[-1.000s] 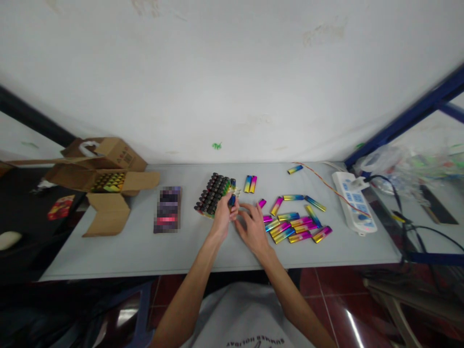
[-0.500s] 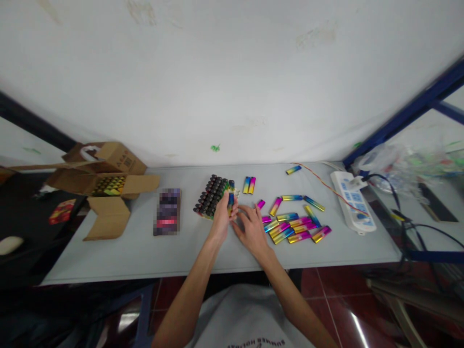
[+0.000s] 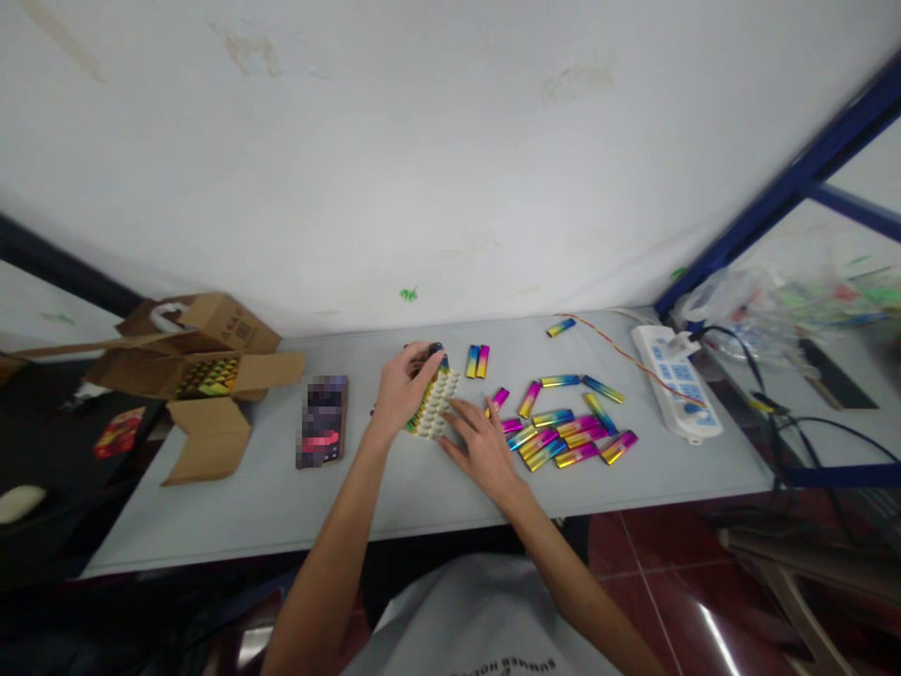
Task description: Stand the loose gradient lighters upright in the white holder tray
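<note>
Centrally on a grey table (image 3: 267,512), a half-curled left hand (image 3: 403,387) covered part of a packed block of batteries (image 3: 432,406); the loosely spread right hand (image 3: 484,449) neared its edge, any grip unclear

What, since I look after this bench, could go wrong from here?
The packed block could slip or spill pieces: the left hand grips its far side, while the right hand has only its fingertips by the near edge.

The right hand is also close beside the loose shiny pieces, so a sideways sweep might scatter them.

The thin orange wire lies across the power strip and loosely over the table; a sleeve or hand might snag it.
</note>
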Available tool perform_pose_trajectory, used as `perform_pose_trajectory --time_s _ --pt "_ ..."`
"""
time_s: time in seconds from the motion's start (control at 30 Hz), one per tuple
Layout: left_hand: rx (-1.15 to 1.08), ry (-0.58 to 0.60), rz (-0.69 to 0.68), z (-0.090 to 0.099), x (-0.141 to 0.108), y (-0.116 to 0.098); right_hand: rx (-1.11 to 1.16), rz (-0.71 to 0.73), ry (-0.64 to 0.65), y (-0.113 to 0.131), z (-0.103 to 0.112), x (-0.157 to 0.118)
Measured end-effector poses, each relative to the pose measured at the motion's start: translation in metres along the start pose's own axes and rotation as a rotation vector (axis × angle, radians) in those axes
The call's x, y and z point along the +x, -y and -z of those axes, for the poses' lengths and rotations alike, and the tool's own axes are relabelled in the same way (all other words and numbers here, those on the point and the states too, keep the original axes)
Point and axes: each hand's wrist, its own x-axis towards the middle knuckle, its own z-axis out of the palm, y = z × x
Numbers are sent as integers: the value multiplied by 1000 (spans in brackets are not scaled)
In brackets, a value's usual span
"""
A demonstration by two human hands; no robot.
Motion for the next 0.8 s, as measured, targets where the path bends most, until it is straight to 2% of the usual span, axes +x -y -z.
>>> perform_pose_trajectory --time_s 0.13,0.33,0.47,0.6,0.8 --pt "356 94 -102 17 14 5 -5 20 19 1 0 0" --pt "631 321 -233 22 25 16 1 19 33 1 -1 0" --pt "789 327 -272 19 28 21 7 15 29 0 -2 1" --pt "861 360 -270 21 31 24 11 15 23 0 -2 1" --pt "822 459 -344 25 41 28 1 3 25 1 -1 1"
